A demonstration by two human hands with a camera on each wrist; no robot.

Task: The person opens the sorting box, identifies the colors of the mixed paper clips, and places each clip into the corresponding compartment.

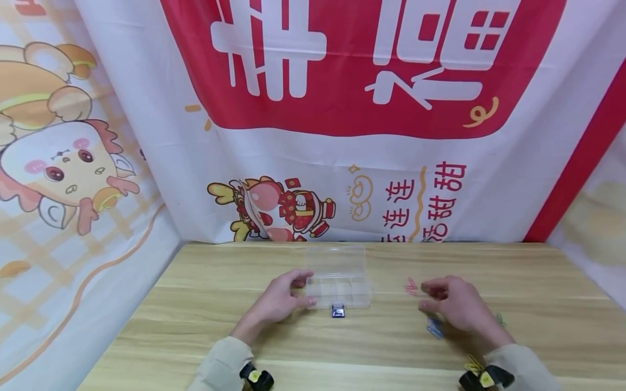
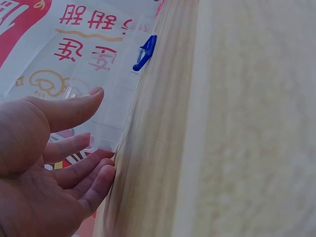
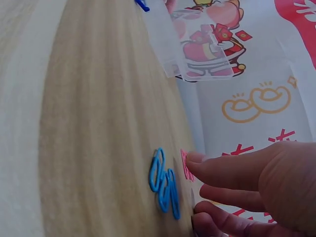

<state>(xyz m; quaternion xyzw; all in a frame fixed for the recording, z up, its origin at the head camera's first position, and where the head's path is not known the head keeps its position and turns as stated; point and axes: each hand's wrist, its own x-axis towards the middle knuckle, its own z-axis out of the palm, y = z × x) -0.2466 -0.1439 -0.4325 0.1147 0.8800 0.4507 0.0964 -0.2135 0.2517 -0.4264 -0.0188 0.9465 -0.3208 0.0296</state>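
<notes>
On the wooden table [image 1: 205, 304], the left hand [image 1: 279, 301] rests relaxed against the clear compartment box [image 1: 339, 282], seemingly steadying it; the right hand [image 1: 457, 307] hovers loosely curled, grasping nothing, near pink paper clips [image 1: 412, 286] and blue paper clips [image 3: 164, 183].

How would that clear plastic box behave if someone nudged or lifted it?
The clear plastic box looks thin-walled and empty, so it is probably light and would likely slide on the smooth wooden table. The left hand touches its end, perhaps steadying it. Its raised lid may flap when lifted.
</notes>
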